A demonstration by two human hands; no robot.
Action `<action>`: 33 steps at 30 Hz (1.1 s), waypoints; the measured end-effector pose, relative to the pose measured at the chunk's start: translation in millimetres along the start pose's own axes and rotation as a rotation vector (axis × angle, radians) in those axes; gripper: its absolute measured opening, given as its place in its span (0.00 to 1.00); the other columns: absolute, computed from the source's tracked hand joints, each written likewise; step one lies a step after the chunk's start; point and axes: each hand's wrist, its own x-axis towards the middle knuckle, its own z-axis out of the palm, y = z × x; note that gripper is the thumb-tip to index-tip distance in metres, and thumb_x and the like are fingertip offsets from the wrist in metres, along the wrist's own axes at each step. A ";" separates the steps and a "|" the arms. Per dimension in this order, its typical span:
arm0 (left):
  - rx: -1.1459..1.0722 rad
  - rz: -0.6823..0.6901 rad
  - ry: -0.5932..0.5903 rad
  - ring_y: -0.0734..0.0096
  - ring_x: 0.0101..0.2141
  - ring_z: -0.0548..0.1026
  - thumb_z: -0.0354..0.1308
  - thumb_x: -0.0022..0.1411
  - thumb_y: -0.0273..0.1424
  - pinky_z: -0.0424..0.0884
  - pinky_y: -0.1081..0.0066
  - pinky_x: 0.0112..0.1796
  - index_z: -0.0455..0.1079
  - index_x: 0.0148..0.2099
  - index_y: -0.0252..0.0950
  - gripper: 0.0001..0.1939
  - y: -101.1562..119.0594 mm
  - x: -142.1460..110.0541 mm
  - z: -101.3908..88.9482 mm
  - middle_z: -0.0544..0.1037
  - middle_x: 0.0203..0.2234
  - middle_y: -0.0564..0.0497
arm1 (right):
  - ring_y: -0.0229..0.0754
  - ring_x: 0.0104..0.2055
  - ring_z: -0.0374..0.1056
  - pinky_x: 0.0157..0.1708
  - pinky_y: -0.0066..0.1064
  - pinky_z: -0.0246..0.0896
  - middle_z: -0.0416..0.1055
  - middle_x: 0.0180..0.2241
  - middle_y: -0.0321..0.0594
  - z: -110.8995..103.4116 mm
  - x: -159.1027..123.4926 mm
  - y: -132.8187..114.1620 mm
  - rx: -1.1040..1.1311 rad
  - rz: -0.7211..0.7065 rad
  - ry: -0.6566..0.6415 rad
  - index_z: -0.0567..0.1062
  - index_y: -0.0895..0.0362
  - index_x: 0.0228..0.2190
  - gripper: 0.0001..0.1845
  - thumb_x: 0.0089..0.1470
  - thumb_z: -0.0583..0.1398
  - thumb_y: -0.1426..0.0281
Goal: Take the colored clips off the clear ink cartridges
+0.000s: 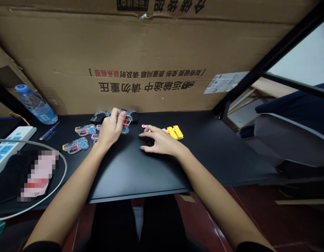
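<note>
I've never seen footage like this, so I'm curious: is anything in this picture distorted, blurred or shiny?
In the head view, wide-angle distortion stretches the left forearm toward the lower corner, a soft sheen lies on the black desk near the left hand and right hand, and a pixelated patch obscures something at lower left.

The left hand is gripping a clear plastic toy part over the black desk, while the right hand is resting just beside yellow plastic pieces.

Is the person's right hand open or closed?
Open: the right hand lies palm down on the black desk, fingers extended, with nothing visibly gripped.
</note>
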 end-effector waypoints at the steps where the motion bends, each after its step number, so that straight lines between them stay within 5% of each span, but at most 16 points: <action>1: -0.002 0.002 0.003 0.67 0.24 0.71 0.46 0.80 0.48 0.61 0.68 0.31 0.63 0.40 0.42 0.18 0.0 0.1 -0.2 0.70 0.21 0.55 | 0.60 0.67 0.68 0.62 0.50 0.68 0.76 0.54 0.50 -0.7 -0.1 2.7 0.014 0.004 -0.010 0.83 0.51 0.54 0.23 0.57 0.72 0.61; 14: -0.075 -0.012 -0.044 0.68 0.23 0.70 0.47 0.80 0.47 0.61 0.68 0.31 0.63 0.39 0.42 0.18 -0.5 0.0 -0.2 0.68 0.20 0.57 | 0.47 0.44 0.76 0.48 0.40 0.72 0.75 0.45 0.45 5.0 5.8 42.0 0.180 -0.013 0.162 0.84 0.53 0.47 0.17 0.61 0.69 0.58; 20: -0.206 -0.088 -0.257 0.67 0.23 0.75 0.45 0.80 0.49 0.68 0.68 0.33 0.65 0.46 0.41 0.18 -8.7 0.6 7.1 0.73 0.22 0.57 | 0.42 0.33 0.69 0.34 0.36 0.66 0.76 0.39 0.44 4.6 8.1 24.4 0.207 -0.012 0.364 0.85 0.53 0.45 0.15 0.70 0.61 0.60; 27: -0.214 0.054 -0.479 0.62 0.41 0.79 0.58 0.72 0.45 0.74 0.66 0.41 0.70 0.50 0.39 0.15 -27.5 7.2 1.0 0.81 0.43 0.47 | 0.42 0.33 0.70 0.35 0.37 0.65 0.78 0.40 0.44 8.5 8.7 17.3 0.220 -0.062 0.377 0.84 0.53 0.44 0.13 0.71 0.59 0.63; 33: -0.241 0.036 -0.486 0.59 0.50 0.78 0.65 0.65 0.43 0.76 0.64 0.46 0.75 0.51 0.39 0.18 -41.4 12.0 -18.6 0.78 0.50 0.45 | 0.40 0.32 0.69 0.34 0.35 0.65 0.78 0.39 0.44 10.8 9.0 20.9 0.209 -0.089 0.406 0.84 0.54 0.43 0.12 0.71 0.60 0.64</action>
